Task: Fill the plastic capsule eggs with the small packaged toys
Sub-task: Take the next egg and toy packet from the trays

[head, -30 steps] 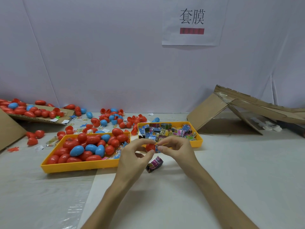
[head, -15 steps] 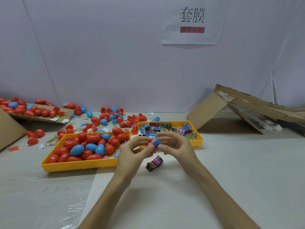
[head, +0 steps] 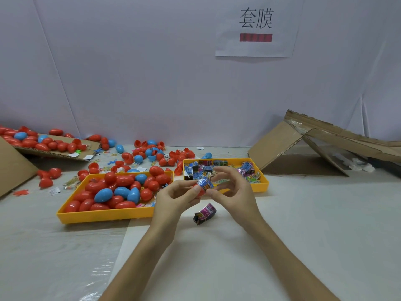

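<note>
Blue packaged toy [head: 206,184], pinched by right hand [head: 233,193], now tops the red egg half [head: 199,190] gripped by left hand [head: 173,199].

Bright, even light from above; only soft shadows under the purple packaged toy [head: 205,213] and cardboard [head: 280,146]; faint glare on plastic film [head: 97,272]; bowed edges.

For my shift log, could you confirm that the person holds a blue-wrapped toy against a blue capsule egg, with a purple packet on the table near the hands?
Not quite: in the head view the capsule egg is red, not blue. Otherwise yes: the left hand grips it, the right hand holds the blue-wrapped toy against it, and the purple packet lies on the table nearby.
</note>
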The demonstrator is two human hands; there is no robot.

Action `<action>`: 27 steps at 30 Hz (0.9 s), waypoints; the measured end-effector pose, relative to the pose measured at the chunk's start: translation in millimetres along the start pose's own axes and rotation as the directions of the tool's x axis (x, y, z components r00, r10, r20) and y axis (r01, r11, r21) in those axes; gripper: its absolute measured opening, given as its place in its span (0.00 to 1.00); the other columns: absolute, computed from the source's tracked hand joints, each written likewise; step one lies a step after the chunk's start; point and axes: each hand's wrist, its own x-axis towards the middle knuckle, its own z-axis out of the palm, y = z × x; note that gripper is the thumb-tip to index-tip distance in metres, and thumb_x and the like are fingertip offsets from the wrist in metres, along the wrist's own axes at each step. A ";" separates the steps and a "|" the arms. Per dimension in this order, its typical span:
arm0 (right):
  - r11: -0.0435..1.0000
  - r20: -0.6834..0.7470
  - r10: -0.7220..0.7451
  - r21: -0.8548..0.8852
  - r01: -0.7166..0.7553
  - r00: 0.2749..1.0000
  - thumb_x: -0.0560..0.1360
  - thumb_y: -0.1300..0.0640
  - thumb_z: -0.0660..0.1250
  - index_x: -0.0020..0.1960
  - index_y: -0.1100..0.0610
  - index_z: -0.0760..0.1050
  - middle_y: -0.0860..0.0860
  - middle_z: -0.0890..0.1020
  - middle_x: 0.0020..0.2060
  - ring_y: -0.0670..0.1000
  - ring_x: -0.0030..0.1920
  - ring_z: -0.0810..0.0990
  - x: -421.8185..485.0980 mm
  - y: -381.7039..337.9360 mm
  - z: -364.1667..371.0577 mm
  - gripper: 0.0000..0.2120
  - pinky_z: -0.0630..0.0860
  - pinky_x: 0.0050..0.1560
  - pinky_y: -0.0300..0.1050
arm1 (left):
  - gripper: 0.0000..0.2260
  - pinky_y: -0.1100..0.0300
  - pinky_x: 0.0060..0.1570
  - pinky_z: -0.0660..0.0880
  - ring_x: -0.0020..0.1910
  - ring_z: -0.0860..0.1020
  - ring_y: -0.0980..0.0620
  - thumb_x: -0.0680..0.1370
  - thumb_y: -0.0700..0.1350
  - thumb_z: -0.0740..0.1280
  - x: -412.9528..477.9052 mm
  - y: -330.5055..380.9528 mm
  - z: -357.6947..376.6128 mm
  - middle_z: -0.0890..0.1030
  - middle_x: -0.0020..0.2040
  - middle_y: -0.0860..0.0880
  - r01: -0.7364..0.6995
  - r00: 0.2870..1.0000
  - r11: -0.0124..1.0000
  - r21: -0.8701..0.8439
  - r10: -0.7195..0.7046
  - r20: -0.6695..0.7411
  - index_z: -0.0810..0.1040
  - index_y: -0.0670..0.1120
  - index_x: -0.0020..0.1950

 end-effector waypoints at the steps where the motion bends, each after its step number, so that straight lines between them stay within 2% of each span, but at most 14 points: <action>1: 0.999 -0.058 -0.038 -0.039 0.036 0.998 0.69 0.58 0.81 0.61 0.46 0.76 0.43 0.81 0.47 0.49 0.43 0.84 -1.2 0.6 2.6 0.24 0.80 0.41 0.41 | 0.12 0.62 0.44 0.81 0.49 0.86 0.47 0.73 0.44 0.75 -0.5 0.6 0.3 0.87 0.48 0.45 0.014 1.000 0.999 -0.036 -0.015 -0.006 0.84 0.41 0.54; 4: 0.964 -0.174 -0.222 -0.185 0.189 0.960 0.69 0.58 0.80 0.56 0.50 0.76 0.42 0.79 0.45 0.48 0.39 0.81 -4.0 2.3 7.5 0.20 0.78 0.37 0.37 | 0.19 0.59 0.46 0.83 0.51 0.86 0.44 0.69 0.45 0.76 -2.0 0.7 2.3 0.86 0.49 0.41 0.086 0.996 0.985 -0.152 -0.086 0.007 0.82 0.37 0.56; 8: 0.839 -0.091 -0.472 -0.352 0.415 0.877 0.73 0.62 0.76 0.51 0.59 0.82 0.49 0.82 0.47 0.43 0.45 0.81 -8.4 3.5 11.5 0.07 0.78 0.43 0.33 | 0.18 0.56 0.52 0.83 0.54 0.85 0.42 0.71 0.42 0.74 -4.4 2.4 3.1 0.85 0.53 0.37 0.174 0.984 0.932 -0.319 -0.154 0.087 0.78 0.35 0.59; 12: 0.800 -0.059 -0.508 -0.403 0.445 0.860 0.73 0.61 0.77 0.56 0.60 0.83 0.51 0.83 0.51 0.44 0.53 0.82 -12.1 3.5 15.8 0.13 0.79 0.52 0.38 | 0.15 0.60 0.47 0.82 0.51 0.86 0.47 0.73 0.40 0.72 -5.3 5.7 3.2 0.86 0.50 0.42 0.197 0.979 0.891 -0.408 -0.159 0.127 0.78 0.38 0.58; 15: 0.761 -0.036 -0.541 -0.446 0.471 0.840 0.71 0.62 0.79 0.59 0.61 0.82 0.52 0.83 0.54 0.47 0.56 0.81 -13.1 4.4 15.9 0.18 0.79 0.57 0.40 | 0.16 0.60 0.48 0.82 0.51 0.85 0.48 0.73 0.41 0.72 -6.1 6.3 4.2 0.86 0.52 0.42 0.214 0.975 0.876 -0.433 -0.166 0.145 0.79 0.38 0.59; 19: 0.730 -0.044 -0.580 -0.471 0.495 0.813 0.72 0.63 0.77 0.60 0.62 0.82 0.53 0.83 0.55 0.49 0.57 0.81 -14.7 2.8 18.4 0.17 0.80 0.58 0.44 | 0.16 0.58 0.54 0.82 0.55 0.84 0.47 0.74 0.43 0.72 -8.1 7.9 6.0 0.85 0.56 0.40 0.227 0.971 0.845 -0.484 -0.161 0.174 0.80 0.38 0.60; 23: 0.726 -0.050 -0.582 -0.482 0.491 0.812 0.72 0.62 0.77 0.61 0.61 0.82 0.53 0.84 0.56 0.50 0.58 0.82 -15.5 2.5 19.0 0.17 0.80 0.57 0.50 | 0.15 0.59 0.50 0.82 0.55 0.85 0.47 0.74 0.44 0.72 -8.1 7.9 5.9 0.85 0.56 0.40 0.247 0.967 0.827 -0.505 -0.176 0.184 0.80 0.40 0.59; 27: 0.790 -0.092 -0.517 -0.434 0.433 0.851 0.72 0.60 0.77 0.66 0.61 0.79 0.51 0.84 0.58 0.49 0.59 0.82 -16.0 -0.2 20.1 0.23 0.78 0.61 0.43 | 0.10 0.59 0.50 0.82 0.56 0.84 0.45 0.74 0.43 0.73 -7.3 8.3 4.5 0.85 0.56 0.40 0.274 0.960 0.809 -0.521 -0.195 0.202 0.85 0.41 0.53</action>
